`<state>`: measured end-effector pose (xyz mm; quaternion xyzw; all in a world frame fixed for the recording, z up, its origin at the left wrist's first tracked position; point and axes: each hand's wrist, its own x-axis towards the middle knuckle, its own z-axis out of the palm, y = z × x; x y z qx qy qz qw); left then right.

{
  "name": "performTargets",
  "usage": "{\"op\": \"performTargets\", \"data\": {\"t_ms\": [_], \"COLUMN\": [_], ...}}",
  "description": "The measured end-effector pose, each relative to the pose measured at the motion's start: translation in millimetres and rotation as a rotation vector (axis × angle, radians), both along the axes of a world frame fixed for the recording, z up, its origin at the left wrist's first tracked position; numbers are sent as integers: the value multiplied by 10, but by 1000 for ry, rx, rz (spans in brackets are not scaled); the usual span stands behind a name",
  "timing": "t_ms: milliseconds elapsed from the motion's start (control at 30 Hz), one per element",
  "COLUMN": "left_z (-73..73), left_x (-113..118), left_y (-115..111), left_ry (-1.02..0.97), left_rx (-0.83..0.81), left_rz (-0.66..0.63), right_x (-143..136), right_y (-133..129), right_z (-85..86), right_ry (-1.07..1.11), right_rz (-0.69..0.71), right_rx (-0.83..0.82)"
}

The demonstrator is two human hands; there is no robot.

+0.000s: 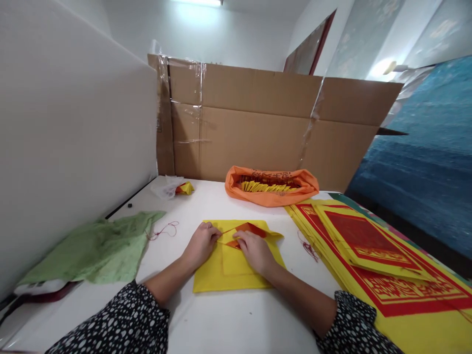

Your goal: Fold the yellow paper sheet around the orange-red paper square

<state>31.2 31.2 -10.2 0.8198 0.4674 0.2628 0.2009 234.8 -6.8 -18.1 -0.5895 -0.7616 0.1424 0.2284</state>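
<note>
A yellow sheet (pixel 236 280) lies flat on the white table in front of me. On its upper part is a smaller folded yellow piece (pixel 273 235) with orange-red areas showing. My left hand (pixel 202 243) pinches the left tip of the folded piece, thumb and fingers pressed together. My right hand (pixel 255 250) is on the middle of the folded piece, its fingers closed on the near edge. The folded piece's right end sticks out past my right hand.
Behind the sheet stands an orange bag (pixel 273 197) of yellow folded pieces. Stacked yellow-and-red sheets (pixel 424 295) lie right. A green cloth (pixel 99 248), red strings (pixel 164 231) and a plastic bag (pixel 165 188) are left. A cardboard panel (pixel 250 132) walls the back.
</note>
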Motion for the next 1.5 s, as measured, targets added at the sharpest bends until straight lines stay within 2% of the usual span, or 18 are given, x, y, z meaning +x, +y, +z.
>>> {"op": "performTargets", "data": {"t_ms": [400, 833, 933, 1067, 1167, 1233, 1300, 1367, 1433, 1467, 1500], "left_z": [-110, -102, 17, 167, 128, 72, 67, 151, 308, 395, 474], "left_x": [-36, -21, 7, 87, 134, 157, 197, 266, 355, 400, 439], "left_y": [78, 74, -5, -206, -382, -499, -601, -661, -657, -630, -589], "left_ry": [-37, 64, 201, 600, 759, 736, 687, 673, 718, 752, 779], "left_rx": [59, 96, 199, 289, 286, 258, 204, 113, -41, -132, -212], "left_rz": [8, 24, -61, -328, -312, -248, -176, -129, -108, -108, -113], "right_x": [6, -24, -52, -77, -9, 82, 193, 315, 453, 529, 609], "right_y": [17, 38, 37, -42, -199, -350, -507, -617, -616, -564, -479], "right_z": [48, 70, 82, 90, -16, -107, -121, 6, 258, 398, 525], "right_ry": [-73, -118, -214, -418, -433, -418, -433, -454, -425, -383, -302], "right_rz": [-23, -42, -34, 84, 211, 226, 216, 213, 153, 105, -66], "right_rx": [-29, -78, -73, 105, 115, 26, -37, -82, -158, -216, -229]}}
